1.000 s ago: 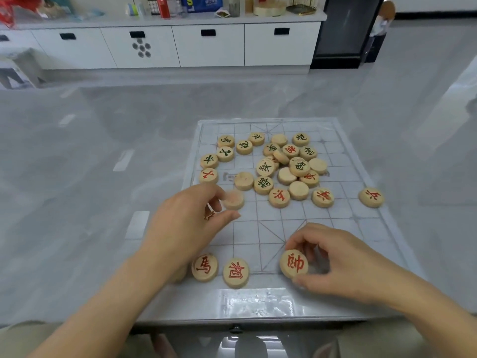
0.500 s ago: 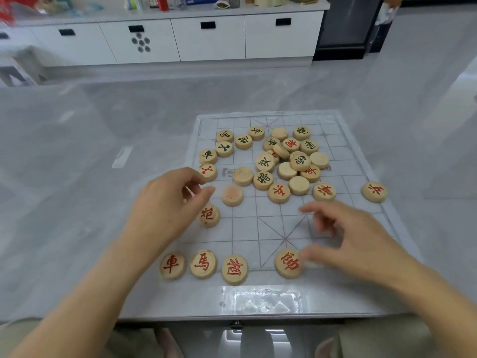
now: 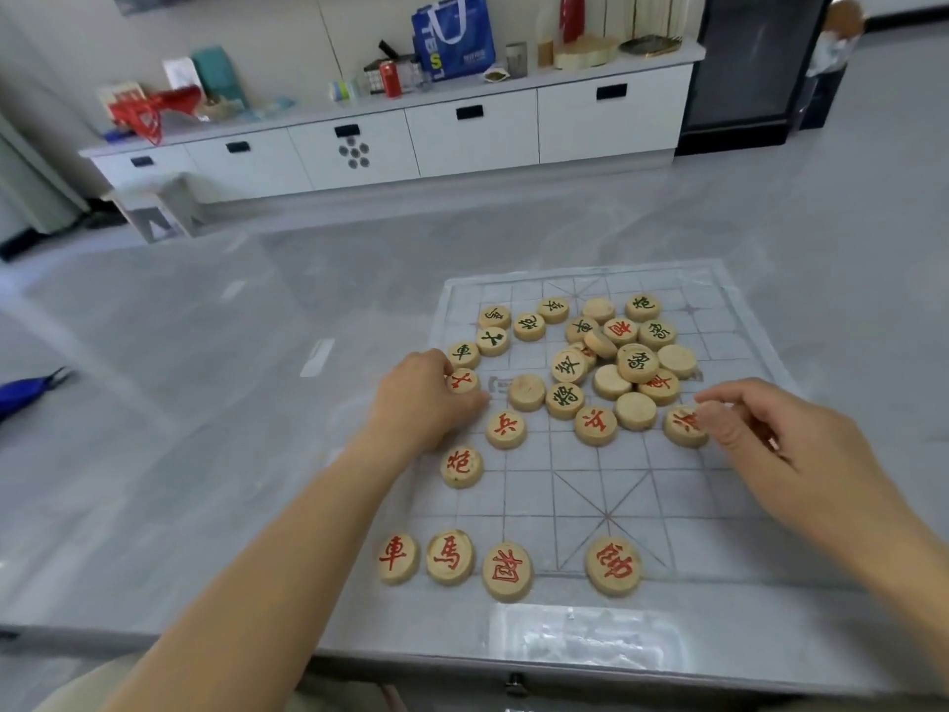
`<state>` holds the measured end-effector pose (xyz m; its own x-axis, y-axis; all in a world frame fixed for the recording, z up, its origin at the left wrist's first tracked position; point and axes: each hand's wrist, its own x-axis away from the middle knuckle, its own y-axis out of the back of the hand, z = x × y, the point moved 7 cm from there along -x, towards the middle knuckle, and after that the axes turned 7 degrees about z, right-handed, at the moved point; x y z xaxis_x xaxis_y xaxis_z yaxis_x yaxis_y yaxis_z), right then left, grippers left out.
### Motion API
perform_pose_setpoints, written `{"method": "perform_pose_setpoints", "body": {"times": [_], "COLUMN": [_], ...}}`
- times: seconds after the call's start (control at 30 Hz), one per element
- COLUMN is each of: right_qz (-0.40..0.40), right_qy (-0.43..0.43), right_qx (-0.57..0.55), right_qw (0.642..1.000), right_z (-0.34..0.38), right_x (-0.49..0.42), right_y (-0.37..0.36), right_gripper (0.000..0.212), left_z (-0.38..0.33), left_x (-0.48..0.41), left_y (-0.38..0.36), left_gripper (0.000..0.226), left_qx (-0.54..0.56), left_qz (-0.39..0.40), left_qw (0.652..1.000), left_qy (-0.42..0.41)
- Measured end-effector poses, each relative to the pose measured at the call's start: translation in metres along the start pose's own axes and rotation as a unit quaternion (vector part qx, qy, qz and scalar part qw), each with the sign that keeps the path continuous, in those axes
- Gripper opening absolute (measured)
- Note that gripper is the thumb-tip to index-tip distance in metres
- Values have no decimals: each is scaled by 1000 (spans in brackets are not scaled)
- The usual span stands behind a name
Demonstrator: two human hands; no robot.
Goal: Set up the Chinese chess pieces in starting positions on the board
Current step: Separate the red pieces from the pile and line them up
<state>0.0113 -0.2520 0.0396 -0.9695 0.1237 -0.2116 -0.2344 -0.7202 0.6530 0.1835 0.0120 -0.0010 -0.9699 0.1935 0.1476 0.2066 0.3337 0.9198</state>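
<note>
A clear plastic board with a faint grid lies on the grey table. Several round wooden pieces are heaped on its middle and far half. On the near row stand a red chariot, horse, elephant and general. A red cannon and a red soldier sit higher up on the left. My left hand pinches a red piece at the board's left edge. My right hand touches a red soldier with fingers and thumb curled at it.
The grey table stretches wide to the left of the board. Its near edge runs just below the board. White cabinets with clutter on top line the far wall, and a dark cabinet stands at the back right.
My left hand moved up from the cannon to the red piece at the left edge. My right hand left the general and reached up to the red soldier on the right. A face-down piece now shows red.
</note>
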Motion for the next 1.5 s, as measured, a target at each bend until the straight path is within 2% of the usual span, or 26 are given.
{"method": "perform_pose_setpoints", "body": {"times": [0.17,0.27,0.37,0.47,0.57,0.67,0.93,1.07,1.27,1.4,1.5], "right_qz": [-44,-53,-39,-32,-35,-26,-38,-27,-22,-21,-30], "right_qy": [-14,-19,-26,-26,-31,-33,-32,-36,-30,-29,-26], "right_qx": [0,-6,-10,-7,-6,15,33,41,36,34,35], "right_qw": [999,998,999,999,999,999,998,998,999,999,999], "right_z": [-8,-10,-12,-11,-13,-14,-23,-21,-17,-15,-16], "right_x": [0,0,1,6,12,18,26,24,21,17,14], "right_y": [15,20,20,22,26,26,26,23,22,25,27], "right_gripper": [33,35,34,33,30,30,43,45,45,43,46], "left_z": [-3,-32,-64,-69,-58,-49,-59,-60,-64,-81,-83], "left_x": [11,37,79,120,152,164,160,158,149,107,57], "left_y": [12,25,30,17,-9,-28,-38,-43,-31,-8,-7], "left_gripper": [32,33,30,30,30,32,33,37,67,55,43], "left_qx": [0,33,88,126,93,49,2,-16,7,44,52], "left_qz": [-44,-62,-42,2,29,18,-18,18,55,8,-22], "left_qw": [999,997,992,988,992,995,986,985,985,986,992], "left_qy": [19,-28,-77,-90,-85,-88,-164,-168,-161,-158,-112]}}
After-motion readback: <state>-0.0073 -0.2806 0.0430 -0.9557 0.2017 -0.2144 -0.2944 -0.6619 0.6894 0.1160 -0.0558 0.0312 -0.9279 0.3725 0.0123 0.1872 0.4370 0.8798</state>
